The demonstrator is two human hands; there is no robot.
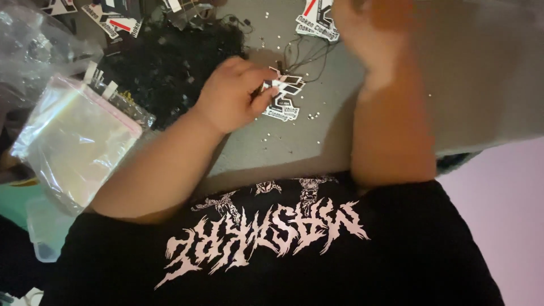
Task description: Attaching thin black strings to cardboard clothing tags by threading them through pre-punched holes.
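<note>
Left hand [232, 96] curled, fingers pinching — right hand [362, 28] raised.

A grey counter [481, 73] fills the view under dim, warm light. Past its near right edge lies a pale pinkish floor [504, 226].

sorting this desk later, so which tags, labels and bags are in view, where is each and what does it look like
Hang tag: pinched in the left hand, angular, black and white.
Tag pile: under that hand, white with black print.
Tag stack: top centre beside the right hand, white, black, red stripe.
Loose tags: top left, same colours.
Clear plastic bags: left edge, red-edged.
</note>
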